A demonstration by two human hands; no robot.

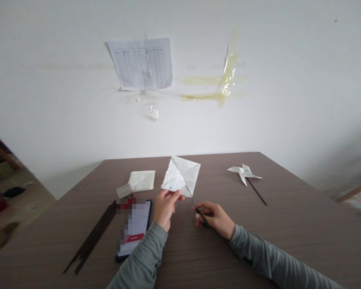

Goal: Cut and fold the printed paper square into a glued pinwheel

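Observation:
My left hand (166,205) pinches the lower edge of a square sheet of printed paper (186,170), held up above the table. Diagonal creases or cuts run across the sheet from its corners. In my right hand (215,218) is a pair of scissors (200,211) with dark handles, the fingers closed round them. The blades reach up to the paper's lower right corner, along the diagonal line; whether they are parted there is too small to tell.
A paper pinwheel (243,173) on a dark stick lies at the right. On the left are a phone (138,224), a bundle of dark sticks (93,235), a stack of paper squares (142,180) and a small clear box (124,191). The wall (204,132) stands behind the table (252,257).

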